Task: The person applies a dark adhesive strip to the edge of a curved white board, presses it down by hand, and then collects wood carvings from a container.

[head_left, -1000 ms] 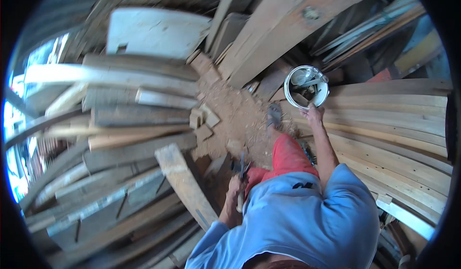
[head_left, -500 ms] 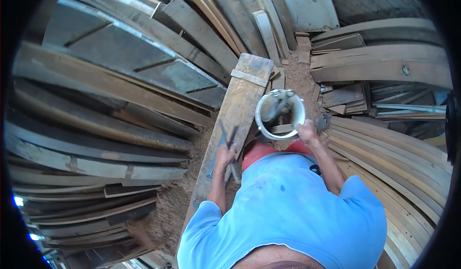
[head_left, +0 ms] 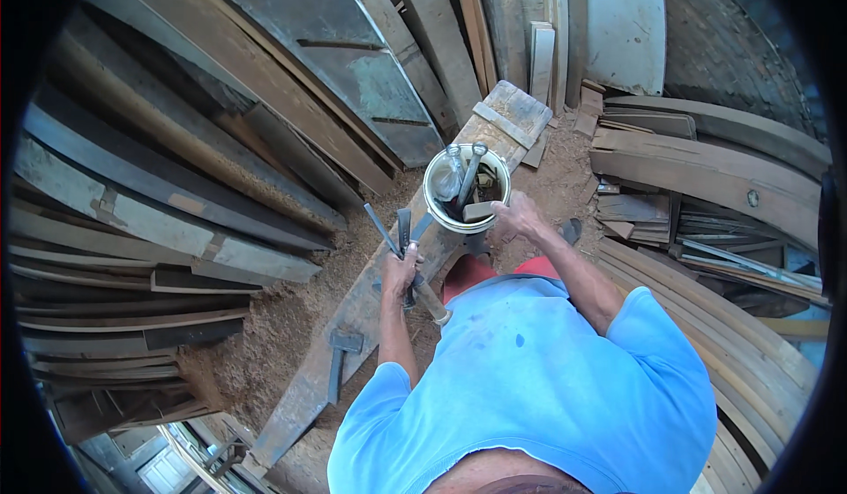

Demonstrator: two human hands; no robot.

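My left hand [head_left: 401,269] is closed round several long hand tools: a thin metal bar [head_left: 379,227], dark metal pieces that look like chisels, and one with a pale round handle [head_left: 431,303]. Their exact kinds are partly hidden by my fingers. With my right hand [head_left: 516,216] I grip the right rim of a white round bucket [head_left: 450,225], which is over the wooden plank bench [head_left: 357,318]. Inside the bucket are metal tools with rounded ends [head_left: 471,172], a clear plastic bag [head_left: 447,181] and a flat wooden piece [head_left: 480,211]. A hammer-like tool [head_left: 345,344] lies on the plank's near part.
Long boards [head_left: 221,79] lean in stacks along the left. More planks [head_left: 706,309] are piled at the right, with offcuts [head_left: 640,198] beyond them. Sawdust [head_left: 282,335] covers the floor. A white panel [head_left: 625,35] stands at the back.
The bucket has moved left, from beside the plank to over it, and its tools show more clearly. The view has turned, bringing the hammer-like tool into sight.
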